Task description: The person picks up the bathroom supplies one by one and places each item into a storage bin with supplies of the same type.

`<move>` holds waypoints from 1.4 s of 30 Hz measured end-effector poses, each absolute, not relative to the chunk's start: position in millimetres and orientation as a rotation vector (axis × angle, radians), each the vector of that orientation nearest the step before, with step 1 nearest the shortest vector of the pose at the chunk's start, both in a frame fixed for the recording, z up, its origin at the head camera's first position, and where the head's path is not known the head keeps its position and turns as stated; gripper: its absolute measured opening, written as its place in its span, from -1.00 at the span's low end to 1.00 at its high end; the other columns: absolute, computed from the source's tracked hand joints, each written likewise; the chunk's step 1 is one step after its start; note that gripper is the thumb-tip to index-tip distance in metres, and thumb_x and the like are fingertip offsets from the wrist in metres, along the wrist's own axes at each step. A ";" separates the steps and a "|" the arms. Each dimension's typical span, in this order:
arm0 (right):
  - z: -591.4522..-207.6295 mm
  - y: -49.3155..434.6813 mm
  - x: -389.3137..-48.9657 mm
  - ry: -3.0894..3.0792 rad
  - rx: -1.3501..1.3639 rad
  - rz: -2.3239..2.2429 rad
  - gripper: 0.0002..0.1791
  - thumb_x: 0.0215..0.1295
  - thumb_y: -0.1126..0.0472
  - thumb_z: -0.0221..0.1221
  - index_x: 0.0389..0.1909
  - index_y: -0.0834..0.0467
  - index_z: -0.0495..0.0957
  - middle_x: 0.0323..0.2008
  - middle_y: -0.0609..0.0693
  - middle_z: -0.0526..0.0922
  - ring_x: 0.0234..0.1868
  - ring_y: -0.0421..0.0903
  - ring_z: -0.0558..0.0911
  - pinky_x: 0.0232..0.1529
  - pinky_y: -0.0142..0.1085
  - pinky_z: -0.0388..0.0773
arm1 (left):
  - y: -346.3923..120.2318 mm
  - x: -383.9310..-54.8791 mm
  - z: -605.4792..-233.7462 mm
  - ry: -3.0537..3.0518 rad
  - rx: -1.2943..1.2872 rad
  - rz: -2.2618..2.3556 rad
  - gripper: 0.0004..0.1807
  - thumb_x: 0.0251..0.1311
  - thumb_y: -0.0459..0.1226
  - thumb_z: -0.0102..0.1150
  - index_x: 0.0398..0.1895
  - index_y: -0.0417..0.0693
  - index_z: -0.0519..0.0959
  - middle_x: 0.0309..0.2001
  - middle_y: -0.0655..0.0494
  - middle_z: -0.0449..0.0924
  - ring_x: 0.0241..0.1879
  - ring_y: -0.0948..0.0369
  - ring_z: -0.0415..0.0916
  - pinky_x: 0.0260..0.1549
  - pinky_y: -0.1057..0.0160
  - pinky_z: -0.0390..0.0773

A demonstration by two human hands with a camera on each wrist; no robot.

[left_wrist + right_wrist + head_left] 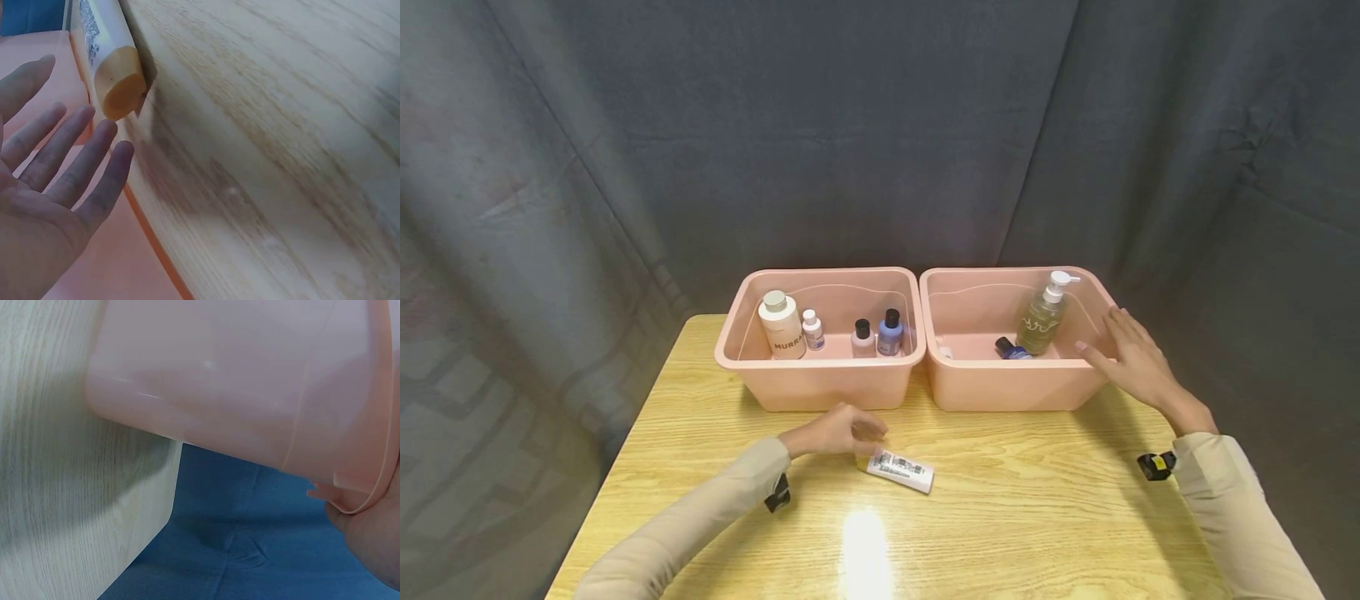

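Observation:
In the head view, a white tube [901, 471] with dark print lies on the wooden table in front of two pink bins. Its yellow-orange cap [122, 87] shows clearly in the left wrist view. My left hand [837, 429] is beside the capped end, fingers spread and loosely bent, holding nothing. My right hand [1138, 358] rests on the front right corner of the right bin [1007, 387], thumb over the front rim and fingers fairly straight along the side. In the right wrist view the bin's rim hides most of that hand [375, 540].
The left bin [827, 387] holds a large white bottle [782, 329], a small white bottle [812, 332], a pink bottle [862, 342] and a blue bottle [891, 335]. Inside the right bin are a green pump bottle [1041, 321] and a dark-capped blue bottle [1011, 349]. Grey curtains hang behind.

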State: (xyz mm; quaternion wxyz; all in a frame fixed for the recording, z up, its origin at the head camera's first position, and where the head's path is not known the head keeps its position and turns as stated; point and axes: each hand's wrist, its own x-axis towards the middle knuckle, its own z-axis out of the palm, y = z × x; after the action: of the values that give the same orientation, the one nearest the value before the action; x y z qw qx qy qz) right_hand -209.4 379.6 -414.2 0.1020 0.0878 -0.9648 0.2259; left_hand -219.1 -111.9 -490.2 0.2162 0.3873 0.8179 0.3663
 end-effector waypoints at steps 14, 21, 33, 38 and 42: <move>-413.5 380.0 -209.4 -2.842 0.269 0.656 -0.08 0.45 -0.12 0.04 0.48 0.46 -0.08 0.50 0.41 -0.14 0.52 0.31 -0.21 0.37 0.35 -0.25 | -115.5 -217.3 -497.4 2.257 1.074 0.948 -0.46 0.02 -0.27 0.50 0.09 -0.26 0.61 -0.04 0.01 0.70 -0.01 0.15 0.61 0.11 0.17 0.50; -413.6 380.3 -209.4 -2.839 0.271 0.663 -0.08 0.45 -0.12 0.04 0.48 0.46 -0.06 0.50 0.41 -0.14 0.52 0.31 -0.21 0.36 0.36 -0.25 | -116.0 -215.7 -497.4 2.254 1.101 0.912 -0.46 0.01 -0.31 0.50 0.10 -0.27 0.59 0.01 0.01 0.68 0.00 0.17 0.62 0.08 0.26 0.52; -414.0 380.5 -210.3 -2.833 0.290 0.663 -0.10 0.45 -0.11 0.04 0.47 0.48 -0.04 0.50 0.41 -0.14 0.52 0.29 -0.22 0.38 0.32 -0.27 | -115.2 -214.3 -499.8 2.299 1.175 0.901 -0.53 -0.05 -0.32 0.53 -0.02 -0.24 0.65 -0.06 0.02 0.70 -0.08 0.22 0.63 0.02 0.32 0.54; -413.3 380.5 -210.0 -2.828 0.296 0.666 -0.10 0.45 -0.10 0.04 0.46 0.49 -0.03 0.50 0.42 -0.14 0.52 0.29 -0.22 0.38 0.32 -0.27 | -114.8 -214.9 -501.8 2.329 1.211 0.899 -0.60 -0.08 -0.32 0.56 -0.11 -0.16 0.69 -0.12 0.11 0.71 -0.12 0.27 0.61 0.01 0.32 0.53; -413.3 380.3 -209.8 -2.832 0.292 0.670 -0.10 0.45 -0.10 0.04 0.47 0.49 -0.04 0.50 0.42 -0.14 0.52 0.29 -0.22 0.38 0.33 -0.28 | -113.7 -214.6 -502.8 2.334 1.216 0.918 -0.64 -0.11 -0.34 0.57 -0.17 -0.10 0.70 -0.17 0.17 0.72 -0.15 0.29 0.60 -0.03 0.31 0.53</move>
State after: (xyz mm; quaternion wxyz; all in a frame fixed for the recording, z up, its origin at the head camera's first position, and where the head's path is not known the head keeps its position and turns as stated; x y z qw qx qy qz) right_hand -209.8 380.3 -413.3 0.1080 0.0993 -0.9626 0.2277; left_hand -214.6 -113.7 -502.8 0.1762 0.4293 0.8244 0.3242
